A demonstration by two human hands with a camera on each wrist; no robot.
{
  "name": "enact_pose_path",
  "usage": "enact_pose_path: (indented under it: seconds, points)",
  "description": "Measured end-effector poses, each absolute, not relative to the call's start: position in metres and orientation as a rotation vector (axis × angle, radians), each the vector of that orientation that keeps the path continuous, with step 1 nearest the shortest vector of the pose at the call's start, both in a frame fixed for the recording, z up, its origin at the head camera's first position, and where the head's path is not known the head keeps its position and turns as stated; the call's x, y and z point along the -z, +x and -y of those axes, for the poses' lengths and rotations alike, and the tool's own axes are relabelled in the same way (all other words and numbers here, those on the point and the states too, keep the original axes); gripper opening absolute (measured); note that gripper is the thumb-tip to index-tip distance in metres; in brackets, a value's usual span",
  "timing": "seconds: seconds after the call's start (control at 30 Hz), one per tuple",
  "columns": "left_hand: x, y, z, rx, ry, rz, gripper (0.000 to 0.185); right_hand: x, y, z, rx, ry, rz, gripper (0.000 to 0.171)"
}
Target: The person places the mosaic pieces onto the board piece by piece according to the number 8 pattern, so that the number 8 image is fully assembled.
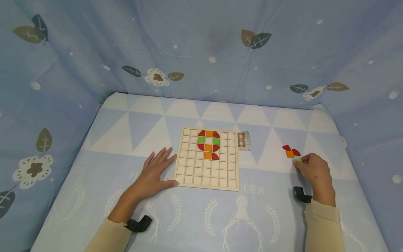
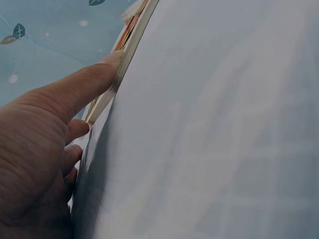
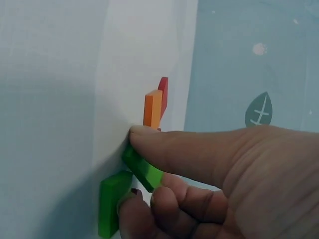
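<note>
A square wooden grid board (image 1: pixel 192 171) lies on the table, with red, orange and green tiles set in its upper middle cells. My left hand (image 1: pixel 154 175) rests flat beside it, fingers spread, the thumb touching the board's near left corner. Over on the right, my right hand (image 1: pixel 315 171) pinches a green tile (image 3: pixel 143 169), tilted under the thumb. A second green tile (image 3: pixel 112 204) is by the fingertips in the right wrist view. Just beyond the hand lie an orange tile (image 1: pixel 290 154) and red tiles (image 1: pixel 296 152).
A small pattern card (image 1: pixel 247 140) with a coloured grid sticks out from the board's right edge. Blue patterned curtains (image 1: pixel 214 52) stand behind and at both sides of the table. Each wrist carries a black device (image 1: pixel 140 224).
</note>
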State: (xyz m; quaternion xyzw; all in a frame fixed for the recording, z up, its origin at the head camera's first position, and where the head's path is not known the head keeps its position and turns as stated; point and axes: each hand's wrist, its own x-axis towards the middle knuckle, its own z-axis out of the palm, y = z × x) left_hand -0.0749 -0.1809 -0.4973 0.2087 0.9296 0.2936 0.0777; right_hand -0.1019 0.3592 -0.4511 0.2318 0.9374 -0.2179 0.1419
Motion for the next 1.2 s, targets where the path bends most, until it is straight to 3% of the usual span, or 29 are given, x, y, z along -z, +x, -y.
enact_pose_path:
  seconds: [0.33, 0.53, 0.73, 1.2]
  points:
    - [0.500, -0.076, 0.179, -0.882, 0.628, -2.803, 0.093, 0.452, -0.094, -0.353, 0.645, 0.708, -2.821, 0.032]
    - [0.499, -0.075, 0.178, -0.867, 0.608, -2.791, 0.093, 0.448, -0.087, -0.341, 0.741, 0.601, -2.860, 0.037]
    - [0.497, -0.076, 0.180, -0.842, 0.620, -2.799, 0.093, 0.440, -0.088, -0.298, 0.960, 0.292, -2.823, 0.037]
    - [0.496, -0.076, 0.179, -0.846, 0.622, -2.797, 0.094, 0.447, -0.108, -0.205, 1.288, -0.012, -2.460, 0.020]
